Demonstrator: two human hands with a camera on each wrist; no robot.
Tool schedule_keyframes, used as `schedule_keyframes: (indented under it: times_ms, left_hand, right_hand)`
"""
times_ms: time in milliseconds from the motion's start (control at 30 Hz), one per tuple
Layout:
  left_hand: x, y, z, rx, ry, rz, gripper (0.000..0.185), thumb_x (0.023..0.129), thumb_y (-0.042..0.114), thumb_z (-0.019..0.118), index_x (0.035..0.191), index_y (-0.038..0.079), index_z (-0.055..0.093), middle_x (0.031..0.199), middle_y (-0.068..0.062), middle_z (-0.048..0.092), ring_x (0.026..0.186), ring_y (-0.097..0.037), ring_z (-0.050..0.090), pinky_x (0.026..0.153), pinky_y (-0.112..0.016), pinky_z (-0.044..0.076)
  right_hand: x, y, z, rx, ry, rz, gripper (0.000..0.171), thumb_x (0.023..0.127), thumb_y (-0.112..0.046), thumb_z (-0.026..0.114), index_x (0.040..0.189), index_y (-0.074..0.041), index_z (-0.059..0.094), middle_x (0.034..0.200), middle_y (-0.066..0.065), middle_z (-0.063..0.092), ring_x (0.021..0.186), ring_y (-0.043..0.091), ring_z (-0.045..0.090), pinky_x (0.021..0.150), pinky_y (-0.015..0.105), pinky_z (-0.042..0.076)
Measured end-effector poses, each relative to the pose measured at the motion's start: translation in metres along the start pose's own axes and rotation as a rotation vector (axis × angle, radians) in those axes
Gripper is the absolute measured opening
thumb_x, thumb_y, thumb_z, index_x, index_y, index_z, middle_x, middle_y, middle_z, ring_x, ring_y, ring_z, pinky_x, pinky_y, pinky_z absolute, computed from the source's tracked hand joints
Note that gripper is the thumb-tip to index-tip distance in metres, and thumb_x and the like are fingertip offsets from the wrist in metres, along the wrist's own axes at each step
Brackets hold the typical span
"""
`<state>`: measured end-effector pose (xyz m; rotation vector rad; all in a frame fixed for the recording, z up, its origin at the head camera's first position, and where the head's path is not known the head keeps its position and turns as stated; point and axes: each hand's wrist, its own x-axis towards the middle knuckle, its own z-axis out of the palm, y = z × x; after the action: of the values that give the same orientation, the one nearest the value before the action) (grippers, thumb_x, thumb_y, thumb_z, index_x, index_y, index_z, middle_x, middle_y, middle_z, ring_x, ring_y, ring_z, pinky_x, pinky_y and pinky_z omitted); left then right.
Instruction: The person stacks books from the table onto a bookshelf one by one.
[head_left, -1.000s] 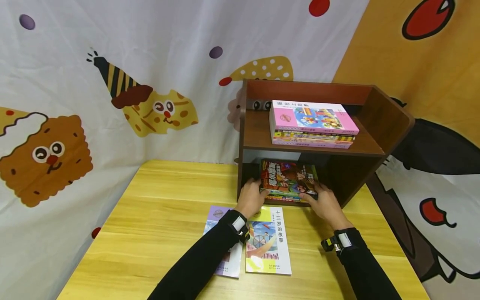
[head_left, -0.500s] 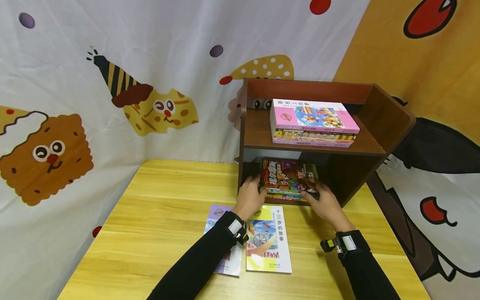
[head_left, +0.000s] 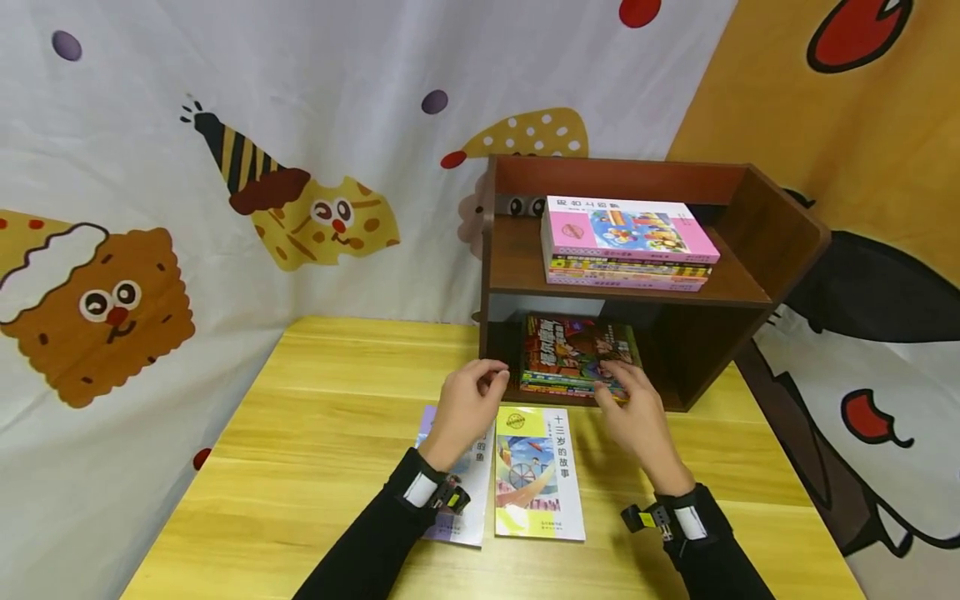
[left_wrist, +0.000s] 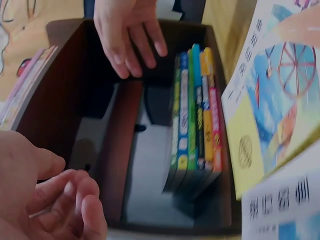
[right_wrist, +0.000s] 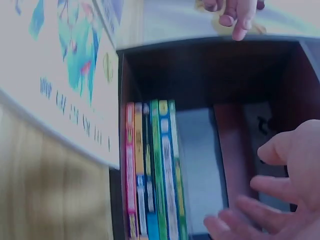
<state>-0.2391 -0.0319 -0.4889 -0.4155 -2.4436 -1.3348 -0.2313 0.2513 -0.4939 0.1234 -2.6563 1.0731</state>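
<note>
A stack of comic-style books lies flat in the lower compartment of the brown bookshelf, coloured spines facing front. My left hand is just left of the stack, off it, fingers loosely curled and holding nothing. It partly covers a purple-and-white book on the table. At the stack's front right, my right hand has its fingers spread and relaxed, overlapping the books in the head view. The right wrist view shows the same hand with nothing between thumb and fingers.
On the upper shelf lies another stack of books, a pink one on top. A yellow-and-white book lies on the wooden table in front of the bookshelf. Behind hangs a cartoon-printed curtain.
My left hand has come off the left side of the lower stack and moved left and toward me. My right hand has loosened from the right side and shifted slightly left.
</note>
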Motion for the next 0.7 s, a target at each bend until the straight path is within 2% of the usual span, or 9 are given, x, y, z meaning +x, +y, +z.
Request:
schedule_keyframes:
  times_ms: [167,300,400,500,600,700]
  left_hand:
    - [-0.011,-0.008,-0.02,-0.002,0.049,-0.028,0.022,0.105,0.032,0.062,0.118,0.021,0.075,0.093,0.006,0.07,0.066,-0.01,0.06,0.06,-0.024,0.049]
    - [-0.025,-0.023,-0.028,0.091,0.064,-0.111,0.024,0.102,0.032,0.066,0.121,0.02,0.075,0.094,0.006,0.071,0.068,-0.006,0.06,0.062,-0.023,0.049]
    - [-0.038,-0.037,-0.03,0.161,0.04,-0.173,0.03,0.1,0.032,0.069,0.126,0.017,0.073,0.094,0.005,0.071,0.072,-0.004,0.059,0.064,-0.023,0.048]
    - [-0.05,-0.049,-0.03,0.189,-0.003,-0.211,0.035,0.099,0.032,0.069,0.128,0.012,0.072,0.095,0.003,0.071,0.077,-0.005,0.061,0.069,-0.025,0.051]
    - [-0.06,-0.058,-0.031,0.198,-0.04,-0.245,0.038,0.099,0.031,0.069,0.131,0.009,0.071,0.099,0.0,0.072,0.086,-0.012,0.065,0.077,-0.032,0.054]
    - [-0.066,-0.065,-0.032,0.253,-0.044,-0.283,0.043,0.098,0.034,0.071,0.132,0.008,0.07,0.108,-0.007,0.072,0.1,-0.025,0.067,0.087,-0.043,0.053]
  right_hand:
    - [-0.011,-0.013,0.018,0.104,-0.051,-0.015,0.04,0.106,-0.034,0.059,0.144,-0.02,0.062,0.146,0.007,0.059,0.122,0.03,0.067,0.092,0.047,0.061]
    - [-0.02,-0.015,0.037,0.13,-0.08,0.009,0.037,0.105,-0.036,0.061,0.139,-0.022,0.066,0.141,0.003,0.064,0.119,0.023,0.068,0.09,0.038,0.061]
    - [-0.027,-0.013,0.052,0.163,-0.11,0.049,0.034,0.105,-0.034,0.061,0.136,-0.022,0.068,0.134,0.002,0.068,0.114,0.022,0.069,0.085,0.031,0.06]
    - [-0.035,-0.01,0.065,0.247,-0.156,0.116,0.031,0.105,-0.029,0.061,0.134,-0.021,0.069,0.122,0.004,0.074,0.102,0.024,0.072,0.076,0.026,0.06]
    - [-0.042,-0.007,0.077,0.326,-0.213,0.172,0.03,0.105,-0.027,0.061,0.132,-0.016,0.07,0.11,0.009,0.078,0.091,0.026,0.074,0.069,0.027,0.06]
    - [-0.046,-0.006,0.086,0.342,-0.249,0.194,0.027,0.105,-0.028,0.063,0.127,-0.015,0.073,0.105,0.008,0.079,0.085,0.023,0.072,0.067,0.027,0.059]
